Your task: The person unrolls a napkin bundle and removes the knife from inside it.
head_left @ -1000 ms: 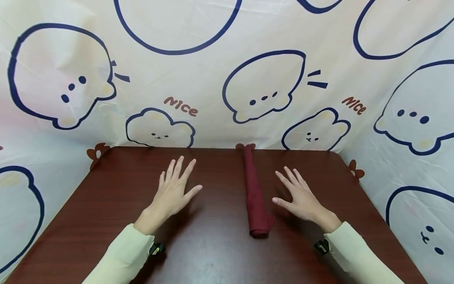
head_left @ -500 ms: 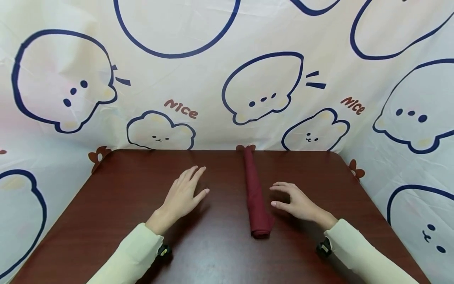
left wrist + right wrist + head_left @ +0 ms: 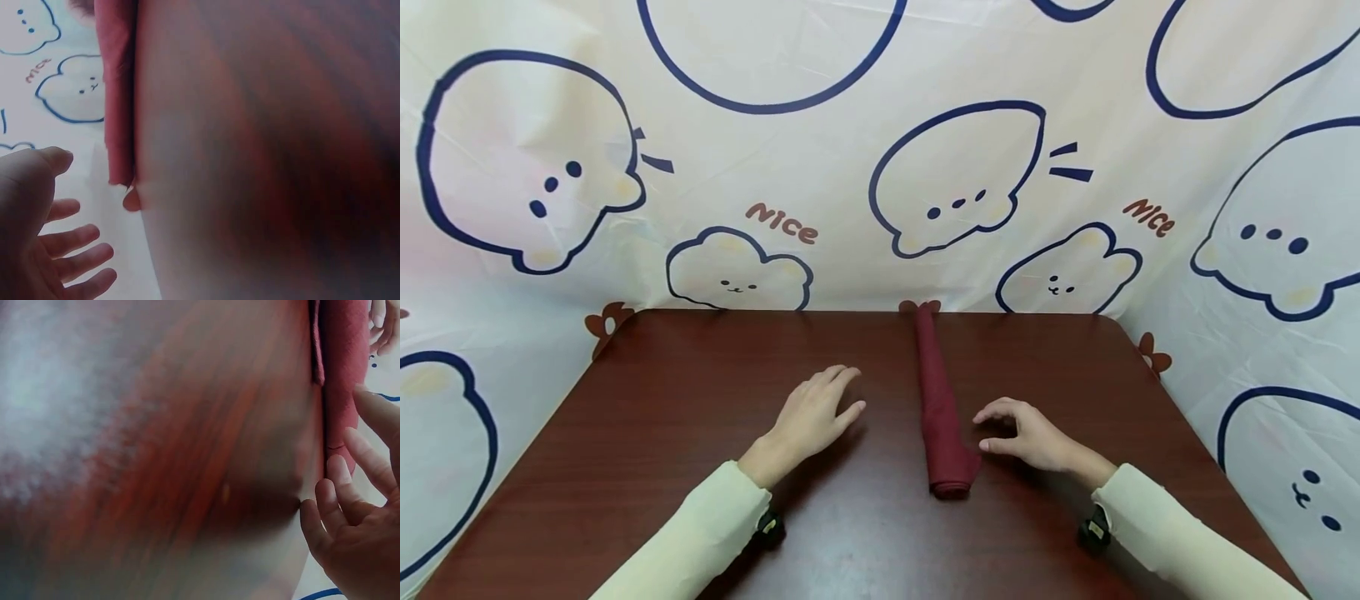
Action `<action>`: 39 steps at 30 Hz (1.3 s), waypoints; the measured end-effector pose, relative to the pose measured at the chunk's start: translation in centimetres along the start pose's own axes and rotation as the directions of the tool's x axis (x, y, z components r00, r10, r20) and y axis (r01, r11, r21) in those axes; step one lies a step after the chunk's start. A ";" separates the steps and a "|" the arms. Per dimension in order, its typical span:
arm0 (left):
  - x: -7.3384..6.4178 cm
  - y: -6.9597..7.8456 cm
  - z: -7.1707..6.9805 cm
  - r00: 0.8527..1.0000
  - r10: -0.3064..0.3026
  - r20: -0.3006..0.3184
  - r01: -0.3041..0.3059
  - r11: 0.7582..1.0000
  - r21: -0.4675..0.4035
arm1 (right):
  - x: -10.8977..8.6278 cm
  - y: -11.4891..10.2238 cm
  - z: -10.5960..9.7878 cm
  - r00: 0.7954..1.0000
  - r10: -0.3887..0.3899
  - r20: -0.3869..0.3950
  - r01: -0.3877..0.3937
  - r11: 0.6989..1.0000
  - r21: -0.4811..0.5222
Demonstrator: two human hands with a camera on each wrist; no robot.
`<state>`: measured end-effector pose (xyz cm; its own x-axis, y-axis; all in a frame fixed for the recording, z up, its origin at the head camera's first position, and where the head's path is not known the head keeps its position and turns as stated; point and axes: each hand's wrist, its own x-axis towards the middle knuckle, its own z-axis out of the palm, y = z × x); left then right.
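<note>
A dark red cloth [image 3: 938,400], rolled into a long tube, lies lengthwise on the table with its coiled end toward me. A loose corner pokes out on the right near that end. Left of the roll, my left hand [image 3: 812,415] hovers over the table, fingers relaxed and thumb apart, holding nothing. My right hand [image 3: 1030,435] is close on the roll's right side, its fingers bent loosely and thumb apart, nothing between them. In the left wrist view the red roll [image 3: 119,94] stands beyond the hand. The right wrist view has the roll [image 3: 347,362] just past the fingertips.
The brown wooden table [image 3: 700,358] fills the lower view. Behind it and at both sides hangs a pale curtain [image 3: 842,183] with blue cartoon outlines. A dark device [image 3: 769,530] is strapped at the left wrist, another [image 3: 1094,533] at the right.
My left hand has moved right toward the cloth roll and its spread fingers have relaxed. My right hand has lowered a little toward me, its fingers bending. The roll stays in place.
</note>
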<state>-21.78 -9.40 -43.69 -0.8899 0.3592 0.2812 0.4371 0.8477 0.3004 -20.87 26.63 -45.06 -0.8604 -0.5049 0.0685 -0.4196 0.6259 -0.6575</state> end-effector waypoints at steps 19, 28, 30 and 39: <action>1.2 3.7 1.8 0.995 0.062 0.073 -0.053 0.991 -0.123 | 0.3 0.2 1.5 0.991 -0.101 0.083 0.096 0.993 0.070; 1.6 4.3 1.8 0.993 0.057 0.099 -0.043 0.989 -0.142 | 0.5 0.0 1.4 0.991 -0.055 0.125 0.053 0.998 0.017; 1.7 4.3 1.8 0.994 0.055 0.098 -0.040 0.988 -0.146 | 0.5 -0.1 1.2 0.989 -0.042 0.143 0.040 0.999 0.014; 1.7 4.7 1.7 0.990 0.050 0.128 -0.024 0.980 -0.198 | 0.7 -0.3 1.1 0.979 -0.041 0.199 0.031 0.998 0.051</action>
<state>-21.41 -4.15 -43.34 -0.8763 0.4482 0.1767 0.4754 0.7449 0.4681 -21.04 25.49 -45.63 -0.7680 -0.6381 -0.0551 -0.4311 0.5787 -0.6923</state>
